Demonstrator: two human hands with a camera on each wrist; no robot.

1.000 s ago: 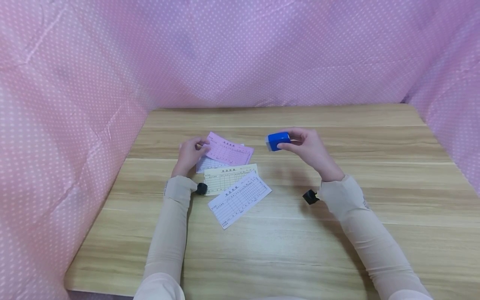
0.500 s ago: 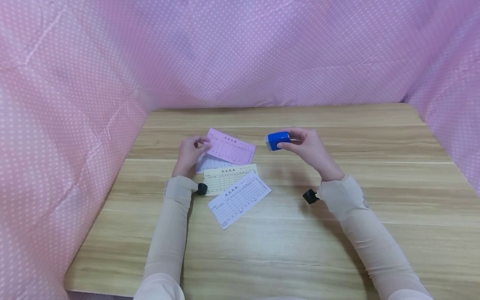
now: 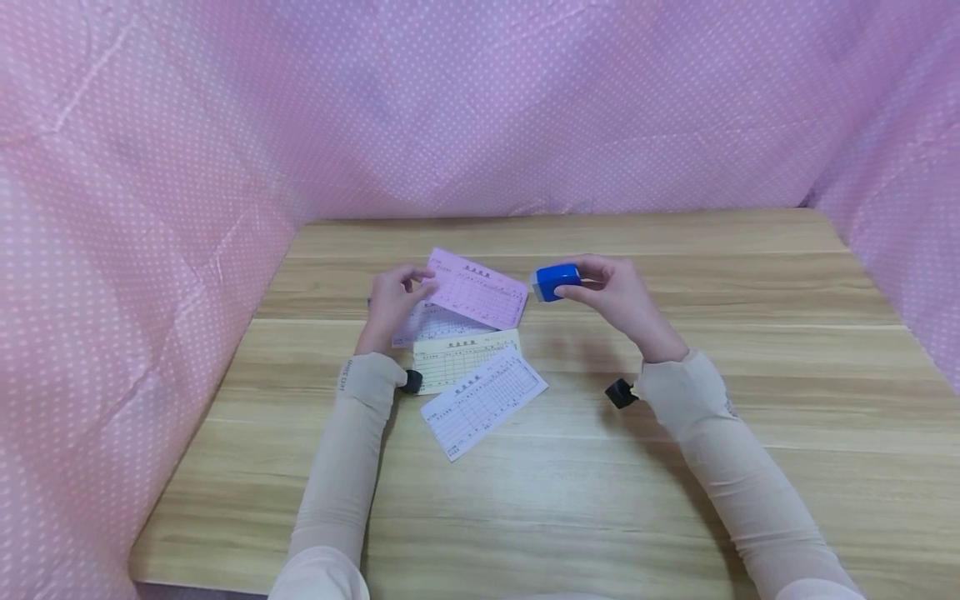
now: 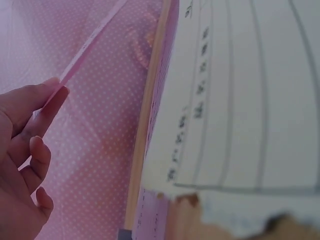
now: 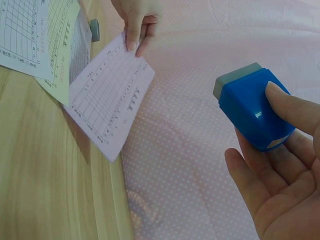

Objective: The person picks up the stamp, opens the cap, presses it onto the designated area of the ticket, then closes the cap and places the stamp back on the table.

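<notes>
1. From my end, I have the left hand (image 3: 397, 298) pinching a pink slip (image 3: 480, 287) between thumb and index finger, at the slip's left end; the other fingers are loosely bent.
2. I see the right hand (image 3: 621, 302) grasping a blue stamp (image 3: 557, 282) in the air, its grey end pointing toward the table's left edge.
3. The pink slip is tilted and raised toward the table's far edge, left of its middle. Its right end looks near the stamp from the head camera; I can't tell whether its lowest corner touches anything.
4. Below it I make out a pale printed slip (image 3: 427, 323), partly covered.
5. Next toward the near edge lies a yellow slip (image 3: 450, 360), and over its near right corner a white slip (image 3: 483, 404) sits askew.
6. My right wrist view shows a small grey block (image 5: 95, 30) just beside the slips.
7. Everything is on or above the wood-grain table (image 3: 600, 500); pink dotted cloth (image 3: 480, 108) hangs beyond its far edge and along both sides.
</notes>
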